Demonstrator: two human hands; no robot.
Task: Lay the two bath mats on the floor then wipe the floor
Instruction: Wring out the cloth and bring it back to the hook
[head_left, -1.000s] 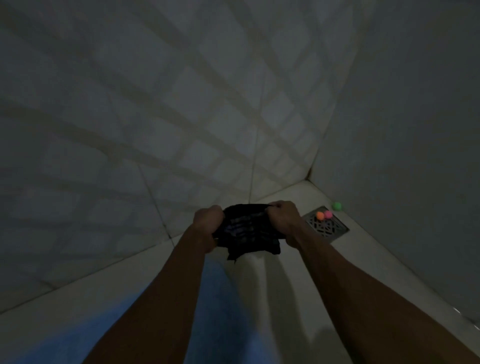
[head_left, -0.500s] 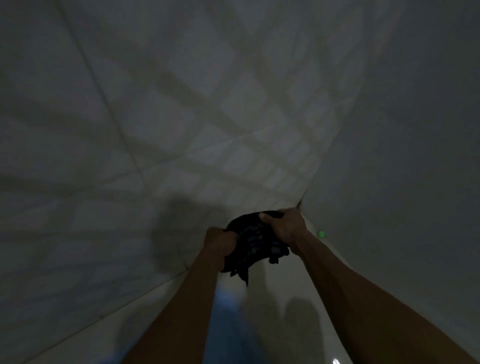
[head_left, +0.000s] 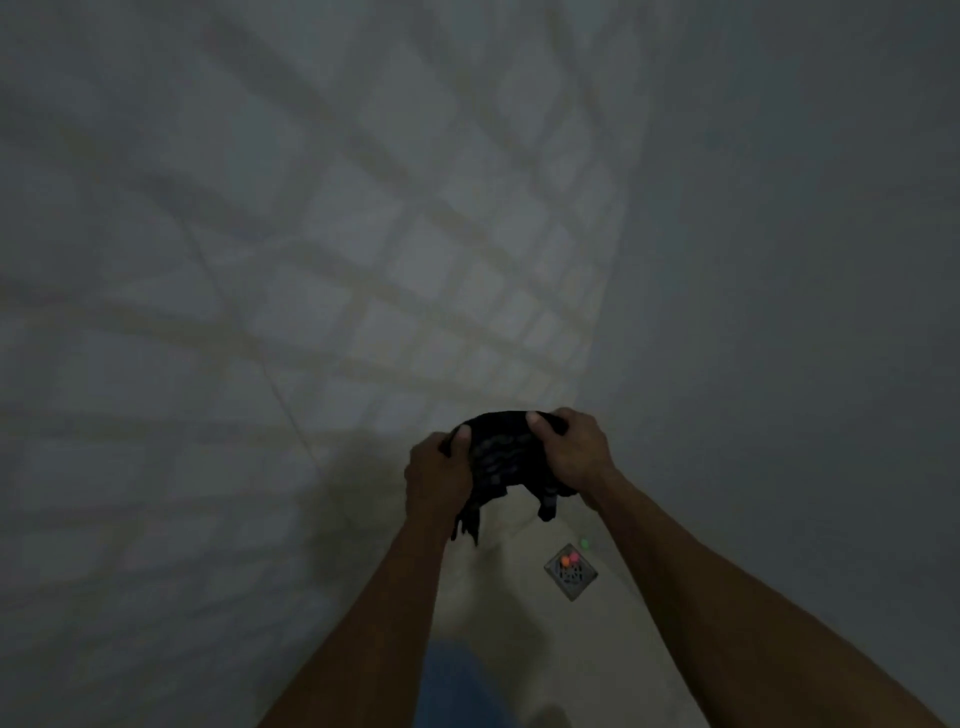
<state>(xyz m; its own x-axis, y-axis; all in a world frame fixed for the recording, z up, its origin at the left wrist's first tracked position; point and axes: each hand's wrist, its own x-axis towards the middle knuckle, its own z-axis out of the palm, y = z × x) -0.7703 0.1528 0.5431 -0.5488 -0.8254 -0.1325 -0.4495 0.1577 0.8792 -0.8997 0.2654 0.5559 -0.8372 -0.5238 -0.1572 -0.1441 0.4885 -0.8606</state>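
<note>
A person's two bare hands grip one dark cloth (head_left: 506, 457) in a dim, tiled corner, seen from a head-worn camera looking down along both forearms. The left hand (head_left: 439, 475) is closed on the cloth's left end, thumb on top; the right hand (head_left: 571, 452) is closed on its right end, thumb pressed over the upper edge. The cloth is bunched between the two fists and held in the air above the floor (head_left: 524, 613), in front of the tiled wall (head_left: 311, 260). Its long axis runs roughly left to right between the hands, tilted slightly upward toward the right, and two loose tails hang down from it, one below each hand. Faint pale marks show on its surface; whether this is a bath mat or a wiping rag cannot be told in this light.

On the floor below and to the right of the cloth lies one square metal drain cover (head_left: 570, 571), set as a diamond in the view. Two small bright balls (head_left: 569, 560), one orange and one pink, rest on its upper part, touching each other. One green ball (head_left: 585, 544) sits just beyond the cover, near the right-hand wall (head_left: 805, 312). A patch of blue fabric (head_left: 457, 686) shows at the bottom edge between the forearms.
</note>
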